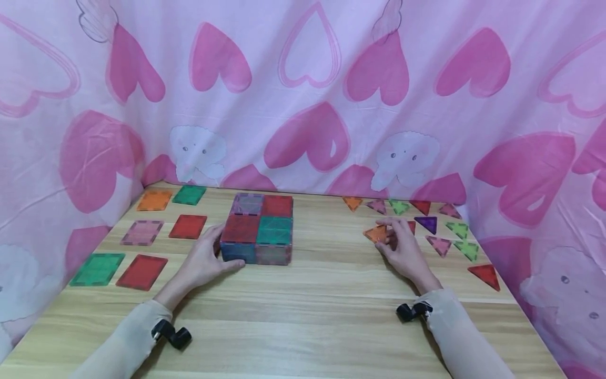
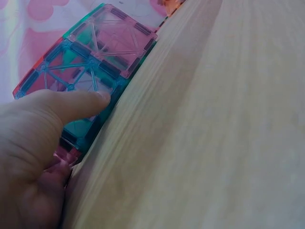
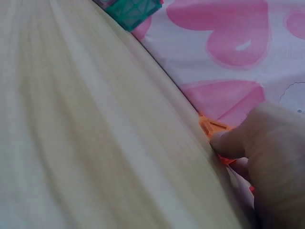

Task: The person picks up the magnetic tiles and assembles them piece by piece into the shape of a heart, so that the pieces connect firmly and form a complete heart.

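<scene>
A low box of translucent magnetic tiles [image 1: 241, 229] stands on the table left of centre, its top showing red, green and purple squares. My left hand [image 1: 205, 258] holds its near left corner, thumb across the blue front tile [image 2: 78, 71] and fingers along the left side. On the right, my right hand [image 1: 402, 250] pinches an orange triangle magnetic tile [image 1: 375, 233] between thumb and fingers. In the right wrist view the orange triangle [image 3: 212, 126] is close to the tabletop; whether it touches cannot be told. A red triangle [image 1: 412, 226] is partly hidden behind that hand.
Square tiles lie flat at the left, among them a green one [image 1: 97, 269] and a red one [image 1: 142, 272]. Several triangle tiles, such as a purple one [image 1: 427, 225] and a red one [image 1: 485, 276], lie at the right. A pink heart-print curtain [image 1: 303, 95] surrounds the table [image 1: 303, 326].
</scene>
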A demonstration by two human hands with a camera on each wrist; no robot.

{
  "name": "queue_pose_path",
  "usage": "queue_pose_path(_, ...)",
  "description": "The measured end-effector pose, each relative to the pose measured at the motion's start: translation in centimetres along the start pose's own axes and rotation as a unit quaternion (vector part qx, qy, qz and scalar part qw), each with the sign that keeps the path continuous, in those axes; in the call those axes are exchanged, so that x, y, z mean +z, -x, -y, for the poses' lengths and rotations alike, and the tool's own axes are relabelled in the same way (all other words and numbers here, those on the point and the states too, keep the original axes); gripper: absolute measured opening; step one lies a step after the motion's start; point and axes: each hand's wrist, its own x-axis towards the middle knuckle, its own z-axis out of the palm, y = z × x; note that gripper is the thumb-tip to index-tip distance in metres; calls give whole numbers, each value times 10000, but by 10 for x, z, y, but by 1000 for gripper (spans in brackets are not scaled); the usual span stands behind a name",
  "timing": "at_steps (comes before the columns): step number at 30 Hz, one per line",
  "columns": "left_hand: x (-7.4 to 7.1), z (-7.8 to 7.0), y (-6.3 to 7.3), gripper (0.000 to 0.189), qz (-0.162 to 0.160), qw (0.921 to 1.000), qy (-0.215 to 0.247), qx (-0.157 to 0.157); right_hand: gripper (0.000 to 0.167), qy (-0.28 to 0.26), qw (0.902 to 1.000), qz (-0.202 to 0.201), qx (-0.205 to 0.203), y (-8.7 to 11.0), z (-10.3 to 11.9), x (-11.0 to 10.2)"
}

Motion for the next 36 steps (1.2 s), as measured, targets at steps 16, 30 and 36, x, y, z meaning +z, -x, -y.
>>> queue_pose_path(16,6,-109,-14,102,-1471,9556,658,2465,13,-505,9963,499,474,0,5,-6)
queue_pose_path(30,143,-156,-31,53,-381,9496,945,2964,20,-1211,9893,802,-158,2,28,20)
queue_pose_path(36,172,-135,-41,49,-191,9746,808,2078,20,-1415,9858,896,-94,3,37,25)
